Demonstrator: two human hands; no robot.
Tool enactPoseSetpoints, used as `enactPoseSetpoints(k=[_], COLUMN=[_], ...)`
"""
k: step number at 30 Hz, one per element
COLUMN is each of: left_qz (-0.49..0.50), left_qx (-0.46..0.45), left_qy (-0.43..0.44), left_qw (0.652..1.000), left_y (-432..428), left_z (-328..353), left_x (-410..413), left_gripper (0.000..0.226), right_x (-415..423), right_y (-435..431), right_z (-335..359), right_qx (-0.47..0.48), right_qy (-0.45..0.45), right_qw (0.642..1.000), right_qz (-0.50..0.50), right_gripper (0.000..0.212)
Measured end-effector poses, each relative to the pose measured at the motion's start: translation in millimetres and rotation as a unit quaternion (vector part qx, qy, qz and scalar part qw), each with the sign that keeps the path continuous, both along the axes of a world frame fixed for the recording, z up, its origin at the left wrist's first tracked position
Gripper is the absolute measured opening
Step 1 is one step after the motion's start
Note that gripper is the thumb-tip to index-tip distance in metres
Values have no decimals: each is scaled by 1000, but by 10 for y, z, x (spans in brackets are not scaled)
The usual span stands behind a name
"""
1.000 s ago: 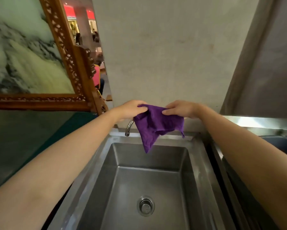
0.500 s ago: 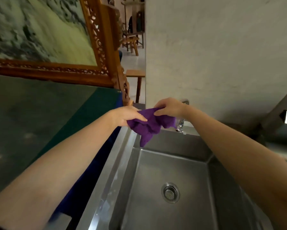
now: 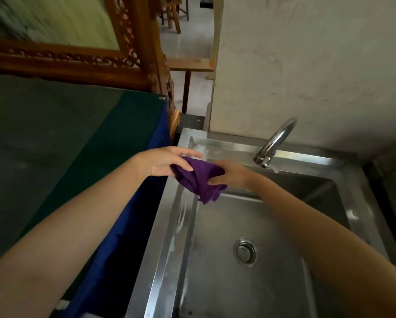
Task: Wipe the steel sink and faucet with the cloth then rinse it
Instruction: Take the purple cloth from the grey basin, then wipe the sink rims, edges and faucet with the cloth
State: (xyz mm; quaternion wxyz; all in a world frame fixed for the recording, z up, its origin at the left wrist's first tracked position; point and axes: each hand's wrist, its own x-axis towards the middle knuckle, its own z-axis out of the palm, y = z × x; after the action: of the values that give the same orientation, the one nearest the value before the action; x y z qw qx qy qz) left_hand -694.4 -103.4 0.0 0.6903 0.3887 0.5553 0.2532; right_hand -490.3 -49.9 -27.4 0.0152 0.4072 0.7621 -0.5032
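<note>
A bunched purple cloth (image 3: 199, 180) hangs over the back left corner of the steel sink (image 3: 169, 230). My left hand (image 3: 167, 162) holds its left end between thumb and fingers. My right hand (image 3: 231, 176) grips its right side, thumb underneath. The curved chrome faucet (image 3: 273, 143) stands on the sink's back rim, to the right of both hands and apart from them. No water runs from it. The round drain (image 3: 245, 252) lies in the basin floor below my right forearm.
A green table top with a blue cloth edge (image 3: 146, 203) borders the sink on the left. A carved wooden frame (image 3: 132, 47) stands behind it. A pale wall (image 3: 307, 65) rises behind the faucet. A dark counter lies at the far right.
Both hands and the cloth dropped lower toward the sink's left rim, and the cloth is more bunched. The view swung left and down, so the faucet now shows to the right.
</note>
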Motion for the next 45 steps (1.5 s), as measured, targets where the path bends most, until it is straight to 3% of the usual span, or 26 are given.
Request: enactPoseSetpoints(k=[2, 5, 10, 15, 21, 24, 26, 29, 31, 36, 38, 41, 45], left_qz=[6, 42, 170, 231, 269, 230, 175, 101, 45, -22, -30, -37, -30], left_qx=[-39, -67, -20, 65, 156, 176, 203, 256, 233, 210, 218, 222, 227], left_qy=[-14, 61, 146, 218, 246, 299, 374, 521, 590, 619, 630, 637, 637], left_qw=[999, 995, 974, 946, 918, 909, 888, 808, 772, 756, 745, 738, 736], left_y=[24, 47, 173, 551, 1160, 1336, 1364, 1268, 1136, 935, 911, 897, 899], left_z=[-161, -473, -878, -1102, -1267, -1464, -1619, -1840, -1935, -2081, -2095, -2111, -2098], left_x=[-45, 3, 39, 130, 318, 293, 213, 17, -85, -81, -85, -100, -85], left_gripper=[44, 35, 19, 23, 30, 32, 33, 43, 55, 77, 81, 82, 82], right_x=[-36, -140, -230, -356, -605, -708, -749, -739, -729, -710, -604, -350, -208], right_y=[28, 95, 250, 503, 878, 984, 1020, 1085, 1147, 1199, 1179, 1218, 1332], right_z=[-174, -411, -751, -896, -984, -1165, -1366, -1624, -1687, -1715, -1744, -1746, -1681], right_qx=[8, -19, 27, 121, 135, 185, 241, 301, 318, 399, 415, 419, 321], right_qy=[-8, -28, -16, 22, 104, 101, 36, -90, -104, -111, -132, -191, -244], right_qw=[1000, 999, 991, 953, 883, 905, 929, 936, 931, 898, 878, 829, 833], right_qz=[-29, -40, -133, -277, -438, -370, -278, -160, -144, -148, -200, -317, -379], right_gripper=[40, 45, 42, 34, 39, 49, 55, 58, 53, 30, 25, 27, 45])
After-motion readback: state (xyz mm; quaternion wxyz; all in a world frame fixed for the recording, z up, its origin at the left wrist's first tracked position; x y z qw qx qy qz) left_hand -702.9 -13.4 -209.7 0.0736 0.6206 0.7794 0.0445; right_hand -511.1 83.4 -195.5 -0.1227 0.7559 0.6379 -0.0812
